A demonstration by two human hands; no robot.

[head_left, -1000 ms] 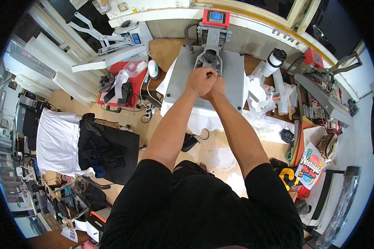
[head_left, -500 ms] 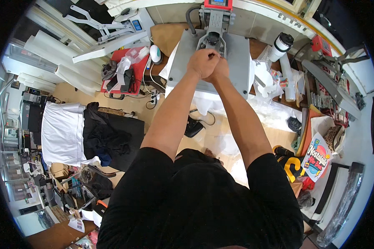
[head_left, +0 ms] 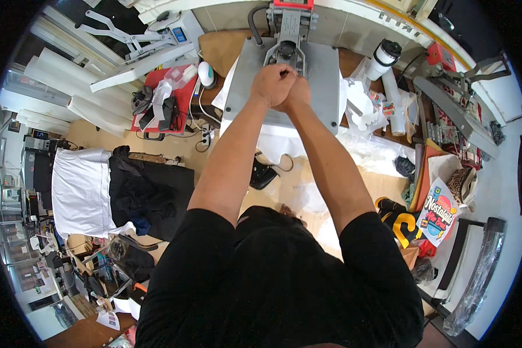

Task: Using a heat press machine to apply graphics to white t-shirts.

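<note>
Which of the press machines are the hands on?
The big grey press straight ahead: both the left hand and the right hand clasp over its plate. The white press at left stands untouched.

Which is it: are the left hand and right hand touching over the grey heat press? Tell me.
Touching. The head view shows the left hand and right hand pressed together, no gap between them, above the grey heat press.

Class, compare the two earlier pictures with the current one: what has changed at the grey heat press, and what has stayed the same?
Both hands, the left hand and the right hand, remain clasped together over the handle of the grey flat-plate heat press; nothing was taken up or let go. The view has drifted, so the press now sits nearer the picture's top edge. The white tumbler with a black lid stayed in place.
</note>
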